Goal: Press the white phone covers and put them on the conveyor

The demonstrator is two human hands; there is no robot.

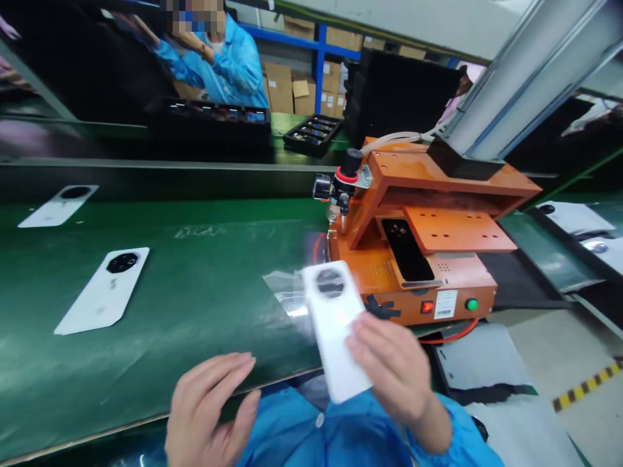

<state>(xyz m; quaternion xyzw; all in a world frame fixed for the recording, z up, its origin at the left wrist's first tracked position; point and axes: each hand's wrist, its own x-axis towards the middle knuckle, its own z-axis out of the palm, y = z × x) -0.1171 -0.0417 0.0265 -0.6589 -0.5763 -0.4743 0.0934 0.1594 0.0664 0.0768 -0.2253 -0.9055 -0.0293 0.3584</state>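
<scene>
My right hand (pixel 389 363) grips a white phone back cover (pixel 335 337) by its right edge, above the front edge of the green bench. A dark round camera area (pixel 329 283) is at the cover's upper end. A clear plastic film (pixel 292 298) shows just behind the cover; whether the two touch I cannot tell. My left hand (pixel 209 408) hovers at the bench edge, fingers apart, holding nothing. To the left, another white phone back cover (pixel 100 301) lies on the bench, with a further white cover (pixel 58 206) behind it.
An orange press machine (pixel 452 175) stands to the right, a black phone-shaped piece (pixel 406 250) on its bed. Its front carries a red switch (pixel 427 307) and a green button (pixel 472 304). Black trays (pixel 314 133) sit behind the bench. A person in blue (pixel 238 58) works opposite.
</scene>
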